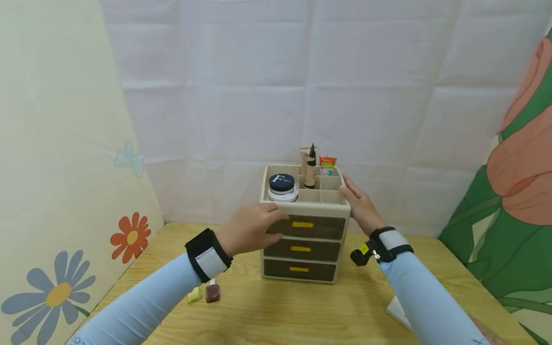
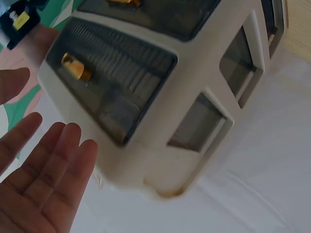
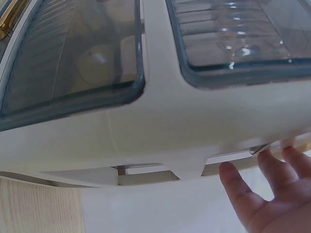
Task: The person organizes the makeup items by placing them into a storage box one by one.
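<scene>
As I watch remotely, drawer organizer (image 1: 306,207) upright on the worktop (image 1: 310,309), dark-lidded jar (image 1: 281,183) in its top tray, left hand (image 1: 253,229) released — straight-fingered near its front, right hand (image 1: 361,209) unclenched — touching its right side.

Only legible mark is a large white "F" on the dark round lid (image 1: 281,181), with the fine print beside it and marks on the orange-topped packet (image 1: 327,166) and black-tipped tube (image 1: 310,176) too small to read.
</scene>
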### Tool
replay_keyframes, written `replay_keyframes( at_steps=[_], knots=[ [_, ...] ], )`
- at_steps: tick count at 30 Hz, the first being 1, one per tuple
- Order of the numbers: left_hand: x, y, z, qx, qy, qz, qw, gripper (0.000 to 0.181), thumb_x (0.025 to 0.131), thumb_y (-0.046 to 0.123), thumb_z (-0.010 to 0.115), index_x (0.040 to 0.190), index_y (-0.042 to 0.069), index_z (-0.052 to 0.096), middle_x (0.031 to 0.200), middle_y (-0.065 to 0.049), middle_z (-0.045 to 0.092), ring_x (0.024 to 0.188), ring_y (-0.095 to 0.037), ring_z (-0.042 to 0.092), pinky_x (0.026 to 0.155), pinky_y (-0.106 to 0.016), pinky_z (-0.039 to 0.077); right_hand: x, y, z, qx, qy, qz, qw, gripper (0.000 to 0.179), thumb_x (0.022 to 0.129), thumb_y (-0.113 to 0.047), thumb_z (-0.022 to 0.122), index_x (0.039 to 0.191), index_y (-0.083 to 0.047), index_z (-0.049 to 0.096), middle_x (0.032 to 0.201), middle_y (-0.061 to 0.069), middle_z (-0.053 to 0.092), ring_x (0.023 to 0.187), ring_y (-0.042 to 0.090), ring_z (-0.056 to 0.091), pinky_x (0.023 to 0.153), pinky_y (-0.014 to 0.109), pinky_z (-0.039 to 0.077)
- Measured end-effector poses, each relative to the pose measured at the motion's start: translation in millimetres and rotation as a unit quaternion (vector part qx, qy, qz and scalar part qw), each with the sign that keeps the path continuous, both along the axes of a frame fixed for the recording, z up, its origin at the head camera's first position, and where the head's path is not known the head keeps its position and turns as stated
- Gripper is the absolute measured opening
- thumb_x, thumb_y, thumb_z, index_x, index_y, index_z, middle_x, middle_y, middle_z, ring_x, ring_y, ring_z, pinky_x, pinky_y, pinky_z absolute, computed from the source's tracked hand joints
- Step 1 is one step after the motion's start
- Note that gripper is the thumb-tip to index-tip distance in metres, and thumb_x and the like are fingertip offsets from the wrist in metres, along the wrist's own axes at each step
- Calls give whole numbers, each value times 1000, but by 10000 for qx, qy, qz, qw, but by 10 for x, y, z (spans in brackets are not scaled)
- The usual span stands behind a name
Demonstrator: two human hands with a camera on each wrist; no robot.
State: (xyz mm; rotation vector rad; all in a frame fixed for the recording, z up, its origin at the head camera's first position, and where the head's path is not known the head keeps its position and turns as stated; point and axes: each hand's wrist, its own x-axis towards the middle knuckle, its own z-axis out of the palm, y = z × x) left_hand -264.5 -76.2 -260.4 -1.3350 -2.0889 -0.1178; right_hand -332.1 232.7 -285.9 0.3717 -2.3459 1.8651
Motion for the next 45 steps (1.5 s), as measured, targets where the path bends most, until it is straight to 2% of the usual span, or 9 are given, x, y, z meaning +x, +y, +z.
replay_keyframes(
  at_steps=[5, 9, 15, 20, 22, 26, 31, 37, 45],
  knots=[
    [-27, 143, -205, 177, 447, -37, 9988, 36, 77, 22, 82, 106, 6, 68, 98, -4, 66, 83, -15, 64, 71, -23, 54, -5, -8, -15, 31, -18, -8, 10000, 70, 100, -54, 39, 157, -28, 7, 161, 5, 8, 138, 36, 29, 102, 54, 39],
    [-32, 278, -285, 104, 1009, 18, 9948, 30, 80, 20, 78, 104, 7, 67, 97, -5, 64, 83, -15, 63, 70, -23, 55, -8, -3, -28, 49, -45, 4, 10000, 71, 100, -54, 39, 157, -28, 6, 162, 4, 7, 138, 36, 29, 102, 55, 38],
    [-89, 491, -326, -222, 2178, 54, 9757, 13, 92, 11, 61, 102, 9, 70, 94, -3, 64, 78, -13, 62, 60, -21, 53, 7, 9, -20, 58, 26, -37, 10000, 70, 100, -54, 39, 157, -28, 7, 161, 6, 10, 137, 37, 31, 99, 51, 42],
    [-143, 562, -397, -370, 2679, 104, 9627, 12, 95, 9, 59, 100, 10, 70, 93, -2, 64, 79, -13, 60, 62, -20, 52, 42, 4, -23, 31, 61, -17, 10000, 67, 102, -50, 38, 157, -28, 9, 161, 6, 12, 133, 36, 35, 89, 35, 49],
    [-163, 573, -431, -407, 2761, 127, 9602, 12, 96, 10, 59, 101, 11, 70, 94, -2, 65, 80, -13, 61, 63, -20, 52, 54, -1, -29, 42, 51, -23, 10000, 66, 102, -50, 38, 157, -28, 9, 161, 5, 12, 133, 35, 35, 87, 32, 49],
    [-195, 587, -482, -439, 2847, 201, 9574, 13, 96, 11, 60, 103, 11, 71, 95, -2, 66, 81, -13, 61, 65, -20, 52, 52, -5, -36, 57, 62, -11, 10000, 66, 102, -49, 37, 157, -27, 8, 161, 4, 9, 136, 33, 31, 91, 35, 48],
    [-233, 601, -514, -461, 2934, 379, 9541, 15, 95, 11, 61, 106, 11, 72, 95, -1, 66, 81, -12, 60, 63, -19, 51, 4, -1, -37, -29, 117, 17, 9999, 67, 102, -49, 38, 157, -26, 8, 161, 6, 12, 133, 35, 35, 82, 28, 51],
    [-263, 634, -525, -505, 3091, 557, 9481, 16, 96, 11, 60, 106, 11, 73, 97, -1, 65, 81, -13, 58, 60, -19, 49, -3, 4, -29, -54, 182, 57, 9998, 66, 102, -48, 38, 157, -26, 9, 160, 8, 16, 130, 36, 38, 78, 25, 52],
    [-275, 673, -506, -528, 3082, 619, 9478, 14, 96, 12, 61, 101, 12, 74, 95, 0, 64, 79, -13, 57, 60, -19, 49, -7, 22, -14, -50, 138, 74, 9999, 67, 102, -50, 38, 157, -28, 8, 161, 6, 14, 132, 35, 36, 81, 25, 51]
  ],
)
